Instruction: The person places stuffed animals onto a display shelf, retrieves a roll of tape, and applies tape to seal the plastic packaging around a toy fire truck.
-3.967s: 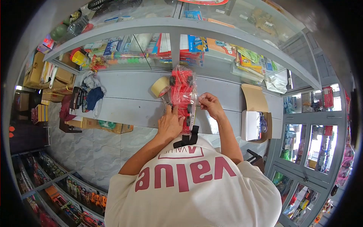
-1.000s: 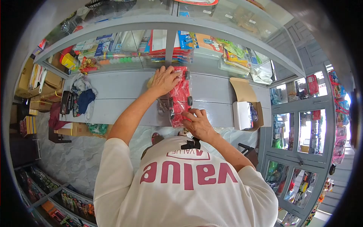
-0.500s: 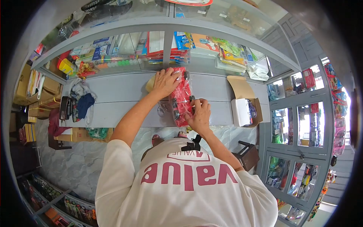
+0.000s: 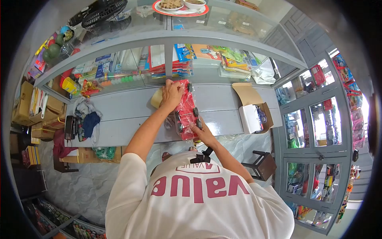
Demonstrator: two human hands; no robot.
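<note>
A red toy truck (image 4: 186, 107) with black wheels, wrapped in clear plastic, lies lengthwise on the grey counter before me. My left hand (image 4: 172, 95) grips its far end, fingers curled over the left edge. At the near right corner, my right hand (image 4: 203, 132) holds the truck beside its wheels, thumb on top and the other fingers mostly hidden underneath. A roll of tape (image 4: 156, 98) sits just left of my left hand, partly covered by it. The truck's near end reaches the counter's front edge.
An opened cardboard box (image 4: 267, 115) stands on the counter at right. Bundled cloths (image 4: 89, 115) lie at left. Behind the counter runs a glass case (image 4: 119, 67) of stationery, with a food tray (image 4: 181, 12) on top. A dark stool (image 4: 262, 165) is below right.
The camera view has tilted up, showing more of the tray. My right hand has shifted from the truck's right side toward its near corner, fingers now lower. My left hand stays at the far end.
</note>
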